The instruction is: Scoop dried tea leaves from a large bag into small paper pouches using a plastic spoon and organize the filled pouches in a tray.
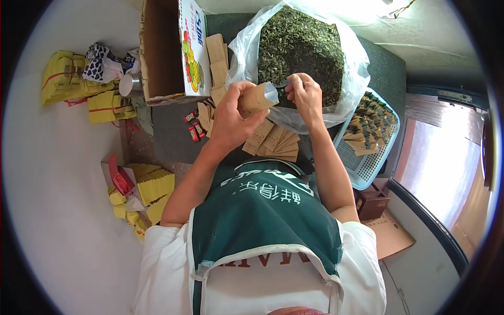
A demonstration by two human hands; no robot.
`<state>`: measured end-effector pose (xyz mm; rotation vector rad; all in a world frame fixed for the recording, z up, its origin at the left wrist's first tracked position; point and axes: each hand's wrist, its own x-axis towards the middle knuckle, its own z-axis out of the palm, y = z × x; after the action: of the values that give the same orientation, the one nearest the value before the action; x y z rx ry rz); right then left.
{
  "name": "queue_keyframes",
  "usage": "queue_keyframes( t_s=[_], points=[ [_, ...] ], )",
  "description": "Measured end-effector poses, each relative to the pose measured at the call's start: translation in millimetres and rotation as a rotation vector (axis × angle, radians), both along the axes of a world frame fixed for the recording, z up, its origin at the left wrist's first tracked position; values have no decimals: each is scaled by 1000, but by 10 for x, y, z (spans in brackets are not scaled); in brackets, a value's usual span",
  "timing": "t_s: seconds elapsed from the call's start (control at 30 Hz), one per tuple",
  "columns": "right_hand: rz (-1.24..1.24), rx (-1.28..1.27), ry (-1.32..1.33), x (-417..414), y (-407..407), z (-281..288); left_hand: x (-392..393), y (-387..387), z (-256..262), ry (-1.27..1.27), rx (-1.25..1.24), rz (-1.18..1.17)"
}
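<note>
My left hand [232, 120] grips a kraft-paper packet [258, 98], tilted with its silver-lined mouth towards the right. Beside that mouth, my right hand [305, 92] is pinched over the near part of a clear plastic bag [244, 51]. At its fingertips shows a small dark thing [282, 84], too unclear to tell whether it is a spoon or leaves. Dried green leaves [311, 35], like tea, fill the bag. Below my hands lies a fanned pile of flat kraft packets [281, 141] on the dark tabletop [173, 134].
An open cardboard carton [195, 51] stands at left, with stacked packets [216, 49] beside it. Small red-wrapped pieces [193, 132] lie nearby. A light-blue plastic basket [364, 173] at right holds many filled packets [370, 122]. Yellow bundles [65, 76] and more yellow packs [155, 185] sit at far left.
</note>
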<state>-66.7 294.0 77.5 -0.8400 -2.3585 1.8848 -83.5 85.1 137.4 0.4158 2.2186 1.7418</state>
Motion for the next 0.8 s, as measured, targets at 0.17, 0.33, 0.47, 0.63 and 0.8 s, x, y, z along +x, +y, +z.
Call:
queue_keyframes(
  t_s=[0.17, 0.33, 0.47, 0.63, 0.8],
  points=[
    [-62, -250, 160, 17, 274, -70, -84, 87, -24, -30, 0, -1],
    [-88, -149, 214, 99, 521, 304, -197, 274, -84, -16, 28, -35],
    [-92, -77, 240, 209, 625, 635, -298, 434, -96, 102, -94, -88],
    [-75, 26, 199, 282, 618, 889, -341, 649, 26, 121, -168, -145],
    [100, 368, 221, 216, 345, 1003, -315, 746, -42, 198, -167, -159]
  ],
)
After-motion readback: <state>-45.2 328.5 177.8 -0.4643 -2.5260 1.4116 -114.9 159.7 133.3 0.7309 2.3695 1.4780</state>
